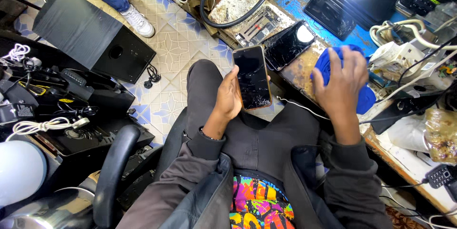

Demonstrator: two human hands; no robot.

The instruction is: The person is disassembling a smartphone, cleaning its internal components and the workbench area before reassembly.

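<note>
**Cracked phone in 1 hand, blue cloth under the other**

The left hand [228,97] is gripping a cracked phone [252,77] upright over the lap, fingers wrapping its left edge. The right hand [341,82] is spreading open, pressing a blue cloth [327,65] on the surface [300,72] beside a second cracked phone [288,44].

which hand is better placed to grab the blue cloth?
Right. The right hand already rests on the blue cloth at the bench edge; the left hand is occupied holding the cracked phone over the lap.
</note>
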